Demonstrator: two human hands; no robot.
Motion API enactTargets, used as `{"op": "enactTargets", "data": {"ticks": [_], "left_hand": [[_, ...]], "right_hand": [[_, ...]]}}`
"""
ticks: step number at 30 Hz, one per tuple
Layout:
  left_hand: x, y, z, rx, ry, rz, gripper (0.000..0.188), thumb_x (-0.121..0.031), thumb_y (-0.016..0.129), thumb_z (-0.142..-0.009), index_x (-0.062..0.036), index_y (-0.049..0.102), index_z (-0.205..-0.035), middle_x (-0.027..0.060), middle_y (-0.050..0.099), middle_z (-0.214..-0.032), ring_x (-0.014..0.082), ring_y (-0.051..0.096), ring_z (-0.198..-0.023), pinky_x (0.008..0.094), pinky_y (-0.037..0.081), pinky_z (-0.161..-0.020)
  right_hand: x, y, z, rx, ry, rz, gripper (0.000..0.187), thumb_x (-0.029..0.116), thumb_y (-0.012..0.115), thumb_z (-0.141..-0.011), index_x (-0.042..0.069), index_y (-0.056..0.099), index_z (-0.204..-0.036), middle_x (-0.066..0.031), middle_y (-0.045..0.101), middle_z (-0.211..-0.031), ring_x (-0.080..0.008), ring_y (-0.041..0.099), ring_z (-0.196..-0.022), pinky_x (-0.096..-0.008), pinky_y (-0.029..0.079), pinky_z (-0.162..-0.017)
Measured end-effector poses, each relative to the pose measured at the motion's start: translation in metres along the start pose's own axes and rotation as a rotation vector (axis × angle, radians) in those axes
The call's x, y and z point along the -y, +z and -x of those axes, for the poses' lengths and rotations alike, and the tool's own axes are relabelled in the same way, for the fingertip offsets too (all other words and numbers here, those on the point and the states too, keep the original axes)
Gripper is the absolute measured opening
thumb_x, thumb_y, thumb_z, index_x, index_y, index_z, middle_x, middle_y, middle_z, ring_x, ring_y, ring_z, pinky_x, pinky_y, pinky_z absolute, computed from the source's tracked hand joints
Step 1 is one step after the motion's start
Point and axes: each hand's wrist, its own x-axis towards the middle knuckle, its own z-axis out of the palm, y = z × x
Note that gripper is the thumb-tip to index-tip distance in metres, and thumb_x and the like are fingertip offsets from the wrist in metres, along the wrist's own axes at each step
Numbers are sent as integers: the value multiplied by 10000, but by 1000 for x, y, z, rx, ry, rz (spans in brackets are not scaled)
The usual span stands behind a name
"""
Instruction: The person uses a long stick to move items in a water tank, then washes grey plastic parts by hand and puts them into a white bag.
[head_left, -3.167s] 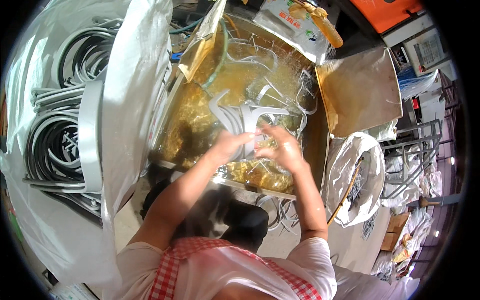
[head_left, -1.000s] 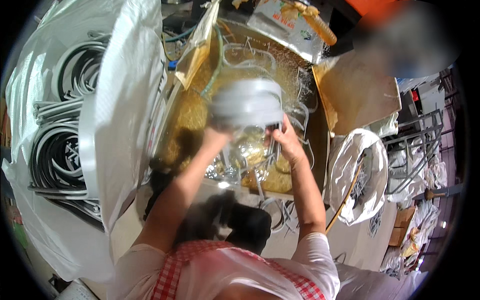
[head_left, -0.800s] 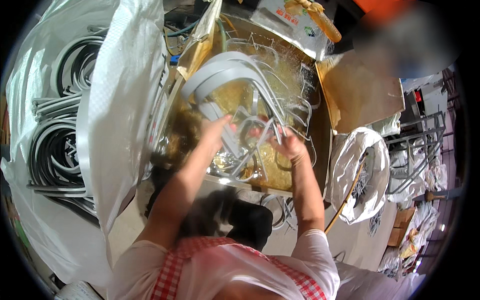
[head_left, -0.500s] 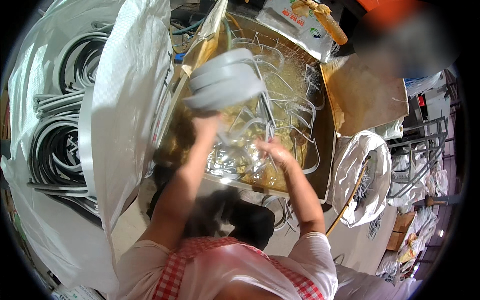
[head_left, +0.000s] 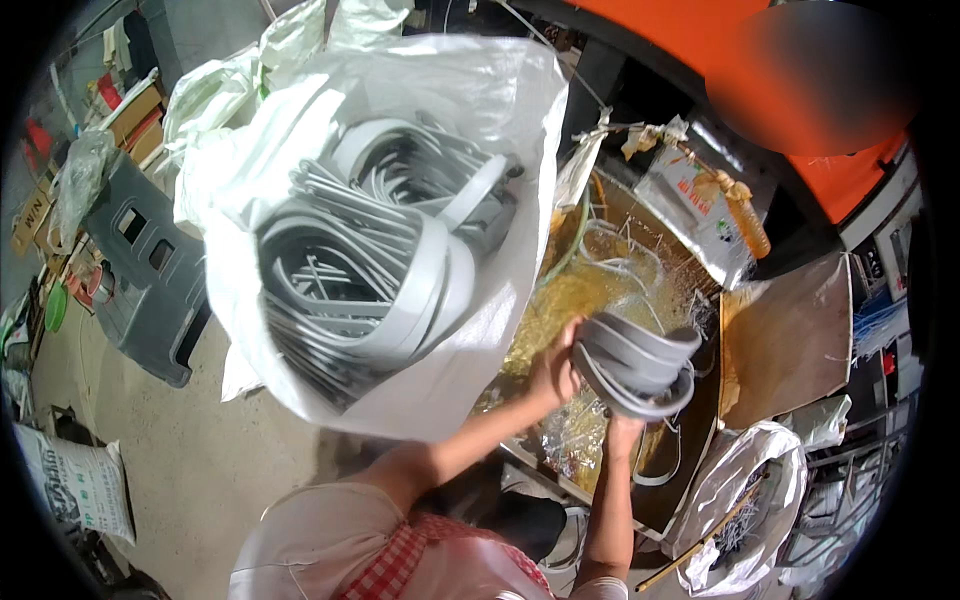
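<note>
A stack of grey curved plastic bands [head_left: 640,360] is held above a metal tank [head_left: 705,455] of yellowish water. My left hand [head_left: 555,370] is closed on the stack's left side. From below, my right hand [head_left: 622,432] grips its near end; the bands hide most of those fingers. More loose bands [head_left: 655,475] lie in the water and against the tank's right side. To the left of my hands, a large white woven sack [head_left: 480,375] stands wide, with many similar grey bands [head_left: 420,290] nested in bundles inside.
A dark grey plastic stool [head_left: 150,285] stands on the left floor. Past the tank's right side are a brownish panel [head_left: 785,340] and a white sack [head_left: 780,450] holding thin scraps, with a stick [head_left: 700,545] alongside. An orange machine part [head_left: 660,30] is at the far right.
The view has swung left, bringing the sack nearer the middle. My right hand has come up from the water to the bands that my left hand held.
</note>
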Motion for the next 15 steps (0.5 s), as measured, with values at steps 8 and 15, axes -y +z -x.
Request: {"op": "enactTargets", "data": {"ticks": [8, 15], "left_hand": [[-124, -66, -1, 128, 220, 268, 597, -83, 588, -773, -129, 280, -1282, 191, 540, -1067, 323, 591, -905, 375, 497, -733], [-269, -161, -24, -86, 598, 104, 630, -106, 610, -733, -35, 258, -1251, 248, 519, -1044, 410, 555, -893, 446, 464, -751]], "right_hand": [[40, -56, 12, -107, -349, -323, 452, 129, 616, -805, -13, 413, -1183, -120, 500, -1130, -206, 530, -955, -349, 468, -792], [208, -37, 9, -43, -561, -590, 331, 154, 596, -826, -16, 485, -1087, -121, 547, -1046, -190, 552, -891, -322, 476, -749]]}}
